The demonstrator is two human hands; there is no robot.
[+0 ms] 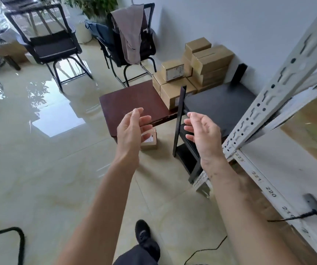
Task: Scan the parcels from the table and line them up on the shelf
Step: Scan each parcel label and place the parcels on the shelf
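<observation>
Our left hand (132,129) and right hand (204,133) hover empty, fingers loosely spread. The parcels (190,73) sit stacked on the table (131,100) by the wall: stiff taped cardboard, probably light. We should clasp one by opposite sides.
</observation>
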